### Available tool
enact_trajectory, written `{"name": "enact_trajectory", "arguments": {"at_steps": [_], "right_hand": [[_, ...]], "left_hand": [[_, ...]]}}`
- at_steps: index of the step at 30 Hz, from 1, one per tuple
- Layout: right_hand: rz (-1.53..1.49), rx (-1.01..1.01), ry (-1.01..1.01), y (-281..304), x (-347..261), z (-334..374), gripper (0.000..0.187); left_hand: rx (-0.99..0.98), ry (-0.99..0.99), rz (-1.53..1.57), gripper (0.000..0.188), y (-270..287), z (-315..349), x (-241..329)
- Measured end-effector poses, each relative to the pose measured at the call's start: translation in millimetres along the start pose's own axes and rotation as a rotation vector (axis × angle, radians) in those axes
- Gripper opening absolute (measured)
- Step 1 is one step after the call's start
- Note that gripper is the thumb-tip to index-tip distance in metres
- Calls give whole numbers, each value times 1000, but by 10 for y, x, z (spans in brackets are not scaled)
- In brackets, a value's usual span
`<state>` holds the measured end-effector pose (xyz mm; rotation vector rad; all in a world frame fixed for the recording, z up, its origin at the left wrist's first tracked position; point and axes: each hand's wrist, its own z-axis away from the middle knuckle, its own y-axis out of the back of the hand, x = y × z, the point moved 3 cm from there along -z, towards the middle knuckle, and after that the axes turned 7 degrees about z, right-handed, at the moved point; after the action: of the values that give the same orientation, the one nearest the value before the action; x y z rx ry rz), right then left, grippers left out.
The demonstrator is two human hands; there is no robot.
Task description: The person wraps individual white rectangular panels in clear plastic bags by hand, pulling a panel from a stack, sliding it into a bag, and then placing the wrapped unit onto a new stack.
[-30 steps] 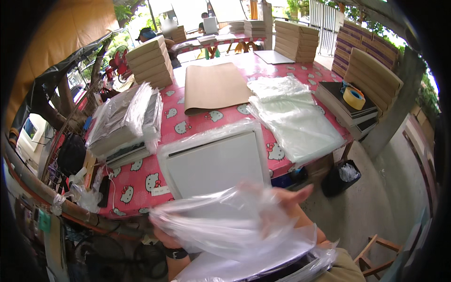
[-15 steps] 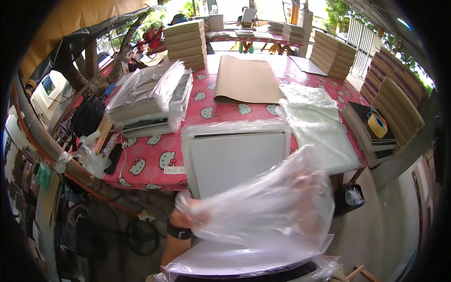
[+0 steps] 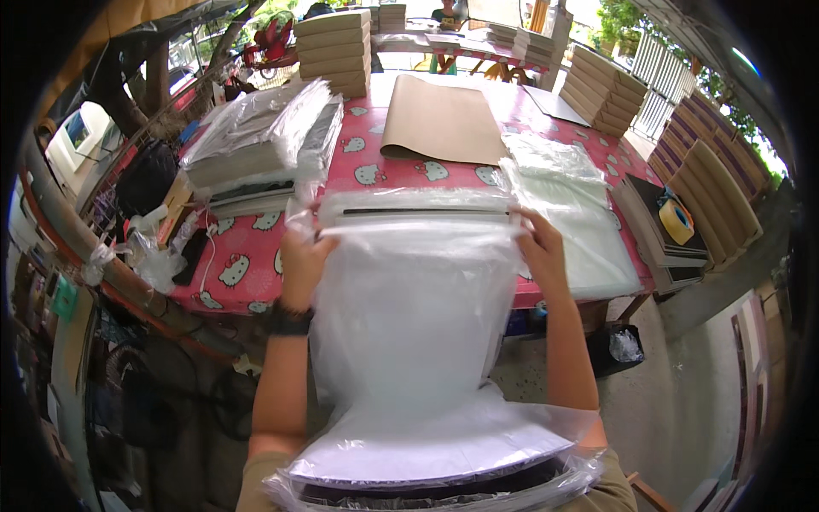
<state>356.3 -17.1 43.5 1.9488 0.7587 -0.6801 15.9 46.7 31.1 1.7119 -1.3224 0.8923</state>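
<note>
Since it appears thin, limp and slick, the bag [image 3: 418, 307] is judged light, easily creased and best taken by its upper corners. It is pinched there by the left hand [image 3: 303, 263] and right hand [image 3: 542, 246], spread at the near edge of the table [image 3: 256, 243].

From where I'm standing, I can't read a single word, number or sign anywhere. The pink tabletop [image 3: 256, 247] cover carries a printed pattern of cartoon cat faces, with no lettering I can make out. Purple bands run across the stacked cartons [image 3: 708, 136] off to the right, but any writing there is too small and blurred to read.
</note>
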Motion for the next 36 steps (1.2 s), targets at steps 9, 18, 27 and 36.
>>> {"name": "enact_trajectory", "arguments": {"at_steps": [9, 18, 27, 36], "right_hand": [[197, 97, 243, 170, -42, 333, 42], [-906, -138, -748, 106, -222, 544, 36], [-1062, -416, -633, -315, 887, 1489, 34], [-40, -426, -445, -870, 2001, 2371, 18]], "left_hand": [[142, -385, -150, 26, 60, 470, 11], [-458, 580, 619, 17, 369, 648, 194], [-218, 811, 600, 15, 288, 1572, -774], [-265, 508, -48, 33, 86, 2656, -1854]]}}
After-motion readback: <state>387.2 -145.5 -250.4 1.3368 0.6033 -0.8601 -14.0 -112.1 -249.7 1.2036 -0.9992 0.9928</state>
